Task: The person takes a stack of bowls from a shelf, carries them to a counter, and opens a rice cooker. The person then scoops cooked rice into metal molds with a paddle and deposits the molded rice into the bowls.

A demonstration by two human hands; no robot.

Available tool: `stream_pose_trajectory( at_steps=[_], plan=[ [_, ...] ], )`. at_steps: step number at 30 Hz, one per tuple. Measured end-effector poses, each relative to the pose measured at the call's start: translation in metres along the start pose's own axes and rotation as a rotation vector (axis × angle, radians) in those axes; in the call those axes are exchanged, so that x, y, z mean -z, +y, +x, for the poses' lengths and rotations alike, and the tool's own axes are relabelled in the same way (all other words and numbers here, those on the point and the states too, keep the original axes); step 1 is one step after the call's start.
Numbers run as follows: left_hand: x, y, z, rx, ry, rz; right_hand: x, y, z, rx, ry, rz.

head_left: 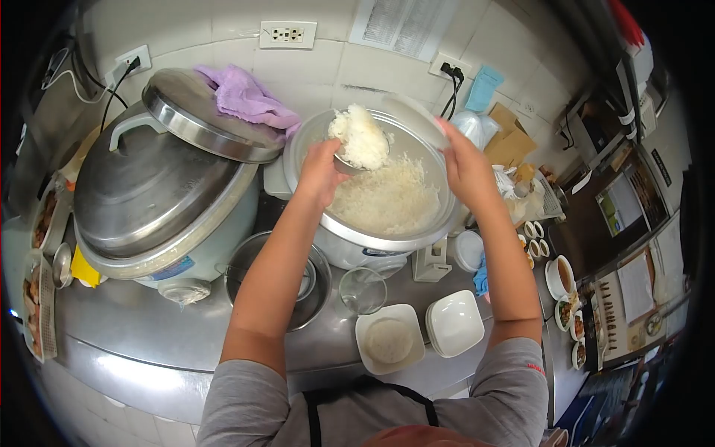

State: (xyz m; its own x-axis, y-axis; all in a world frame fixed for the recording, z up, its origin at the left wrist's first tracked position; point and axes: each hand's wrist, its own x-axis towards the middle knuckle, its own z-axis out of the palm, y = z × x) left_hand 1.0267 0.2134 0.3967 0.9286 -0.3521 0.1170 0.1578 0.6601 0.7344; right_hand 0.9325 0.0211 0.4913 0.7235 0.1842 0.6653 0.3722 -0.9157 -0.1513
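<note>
Over the open rice cooker (346,235), my left hand (322,170) grips a small bowl (386,145) heaped with white rice (360,137). My right hand (463,160) is closed on a pale, flat, translucent paddle (414,118), blurred, whose blade reaches over the cooker's back rim. Loose cooked rice (391,195) lies inside the pot below both hands. The bowl is mostly hidden by the rice and my fingers.
A large lidded cooker (149,194) stands left, with a metal lid (212,127) and purple cloth (249,97). In front are a metal pot (316,302), a clear glass (363,291), a square bowl (389,339) and stacked white bowls (456,323). Sauce cups (535,248) stand right.
</note>
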Motion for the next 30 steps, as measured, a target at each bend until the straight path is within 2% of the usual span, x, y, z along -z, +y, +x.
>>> stream_pose_trajectory(
  at_steps=[2, 5, 8, 11, 14, 20, 23, 26, 27, 30],
  plan=[
    [0.001, -0.001, 0.001, 0.016, -0.007, -0.024, 0.01, -0.011, -0.012, 0.144, -0.057, -0.177],
    [-0.001, 0.0, -0.001, 0.043, -0.036, 0.02, 0.005, -0.014, -0.019, 0.167, 0.049, -0.244],
    [-0.002, 0.001, -0.003, 0.062, -0.029, 0.014, -0.007, -0.013, -0.024, 0.232, -0.012, -0.413],
    [-0.003, 0.003, -0.003, 0.085, -0.012, 0.03, -0.028, -0.018, -0.028, 0.252, 0.05, -0.483],
    [0.0, 0.0, -0.002, 0.118, -0.026, 0.061, -0.04, -0.023, -0.024, 0.198, 0.018, -0.513],
    [0.0, 0.0, -0.001, 0.187, -0.066, 0.068, -0.061, 0.012, 0.004, -0.292, -0.062, -0.476],
    [0.006, -0.004, 0.007, 0.188, -0.034, 0.035, -0.041, 0.013, -0.002, -0.264, 0.058, -0.251],
    [0.008, -0.006, 0.009, 0.182, 0.016, 0.012, -0.009, -0.014, -0.017, -0.343, -0.156, 0.279],
    [0.006, -0.007, 0.008, 0.184, 0.03, 0.009, -0.014, -0.012, -0.024, -0.328, -0.208, 0.316],
    [0.001, -0.004, 0.002, 0.185, 0.003, 0.026, -0.034, 0.0, -0.024, -0.166, -0.167, -0.056]
  ],
)
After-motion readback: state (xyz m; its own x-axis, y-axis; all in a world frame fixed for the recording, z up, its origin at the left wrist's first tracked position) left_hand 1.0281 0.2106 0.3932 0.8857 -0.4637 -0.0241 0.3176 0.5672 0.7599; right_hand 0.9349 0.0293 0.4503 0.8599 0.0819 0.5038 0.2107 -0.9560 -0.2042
